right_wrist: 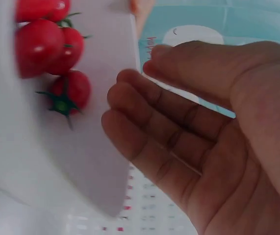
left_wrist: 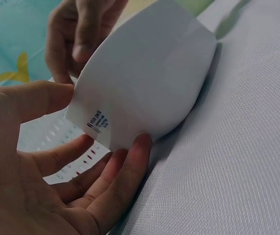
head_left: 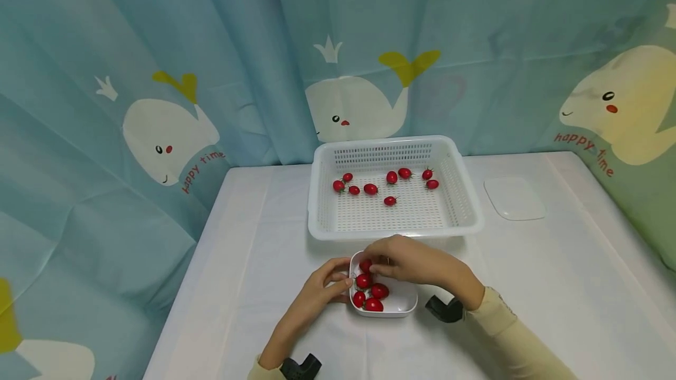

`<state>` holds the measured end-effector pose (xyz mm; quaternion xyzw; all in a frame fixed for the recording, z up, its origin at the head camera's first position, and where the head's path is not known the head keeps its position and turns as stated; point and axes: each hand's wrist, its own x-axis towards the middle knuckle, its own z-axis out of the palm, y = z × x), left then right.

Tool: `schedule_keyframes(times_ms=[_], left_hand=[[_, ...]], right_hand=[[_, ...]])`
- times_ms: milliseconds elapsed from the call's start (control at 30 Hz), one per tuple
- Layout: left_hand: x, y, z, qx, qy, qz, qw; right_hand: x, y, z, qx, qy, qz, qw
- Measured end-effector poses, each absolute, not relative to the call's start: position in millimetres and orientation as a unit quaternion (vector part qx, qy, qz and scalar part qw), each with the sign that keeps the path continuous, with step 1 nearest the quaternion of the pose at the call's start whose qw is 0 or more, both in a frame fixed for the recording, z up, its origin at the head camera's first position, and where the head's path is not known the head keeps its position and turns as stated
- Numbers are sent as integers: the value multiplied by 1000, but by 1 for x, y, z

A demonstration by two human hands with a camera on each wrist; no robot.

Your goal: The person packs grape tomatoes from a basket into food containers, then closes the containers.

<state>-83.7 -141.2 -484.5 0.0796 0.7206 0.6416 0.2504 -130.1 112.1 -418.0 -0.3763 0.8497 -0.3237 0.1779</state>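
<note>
A small white box stands on the table in front of the basket, with several red cherry tomatoes gathered toward its left side. My left hand grips the box's left wall, thumb and fingertips at the edge; the left wrist view shows dark print on the box's outer side. Over the far side of the box reaches my right hand. In the right wrist view its fingers are loosely bent with nothing between them, beside the box's wall. One tomato there has a green stem star.
Behind the box sits a white slotted basket holding several more cherry tomatoes. A clear, flat lid lies to the basket's right on the white tablecloth. A blue curtain with whales hangs behind the table.
</note>
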Motion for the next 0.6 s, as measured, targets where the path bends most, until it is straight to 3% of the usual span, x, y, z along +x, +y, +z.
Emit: schedule_keyframes(times_ms=[267,600], left_hand=[[-82,-141,-482,77,720,642,252],[-83,-141,-484,76,723,640,248]], right_hand=[[-143,117,-393,-378,838,-337,203],[-172,121,-368,-387,842,-333,177]])
